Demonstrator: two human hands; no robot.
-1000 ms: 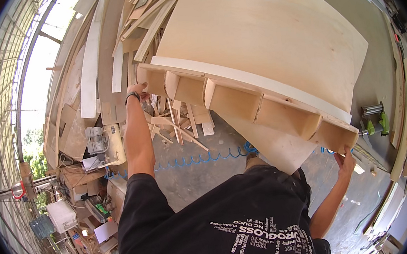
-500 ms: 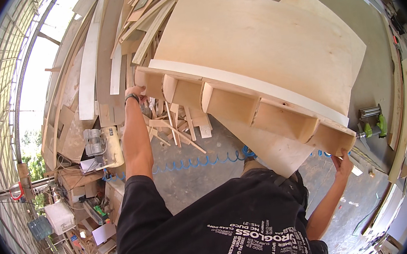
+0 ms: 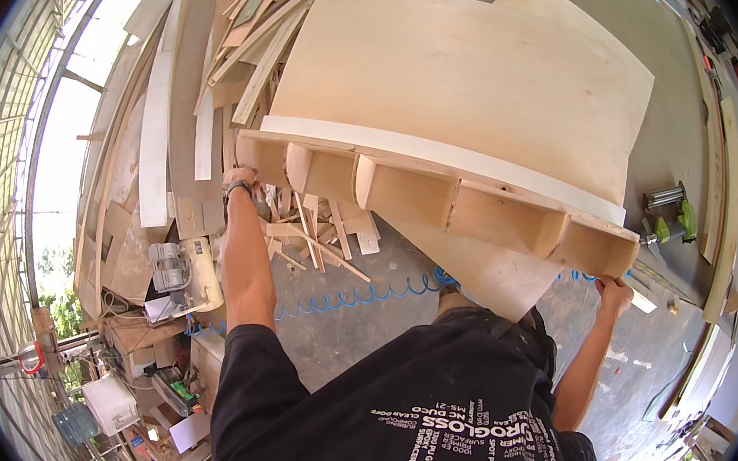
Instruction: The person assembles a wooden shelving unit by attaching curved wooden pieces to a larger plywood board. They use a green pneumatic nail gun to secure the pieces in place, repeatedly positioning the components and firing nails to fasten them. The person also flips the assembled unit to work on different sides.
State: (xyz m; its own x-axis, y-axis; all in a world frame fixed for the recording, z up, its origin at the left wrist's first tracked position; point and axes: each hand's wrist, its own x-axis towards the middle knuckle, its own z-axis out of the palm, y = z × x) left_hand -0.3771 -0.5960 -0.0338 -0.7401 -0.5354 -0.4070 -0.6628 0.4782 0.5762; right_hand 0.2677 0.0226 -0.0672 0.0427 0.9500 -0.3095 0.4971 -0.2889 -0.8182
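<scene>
A curved light-wood frame (image 3: 503,218) with several divided compartments faces me, a pale strip (image 3: 432,151) running along its upper edge. Its left end is in my left hand (image 3: 240,179), whose fingers are closed at the corner and partly hidden. At the opposite, lower end, my right hand (image 3: 615,294) grips the bottom corner with the thumb and fingers bent. Directly behind the strip spreads a broad plywood panel (image 3: 460,70); whether it is joined to the frame I cannot tell. Beneath the frame, a pointed plywood corner (image 3: 516,278) sticks out toward my body.
Long boards (image 3: 157,135) and offcuts (image 3: 334,234) are heaped at the left. A green-and-black nail gun (image 3: 672,221) lies beyond the frame's right end. A coiled blue air hose (image 3: 357,296) crosses the concrete floor. A cream motor unit (image 3: 200,273) stands left of my arm.
The whole view has shifted slightly left. My right fingers have curled further under the frame's corner, and my left hand sits a little lower. Both hands stay on the frame.
</scene>
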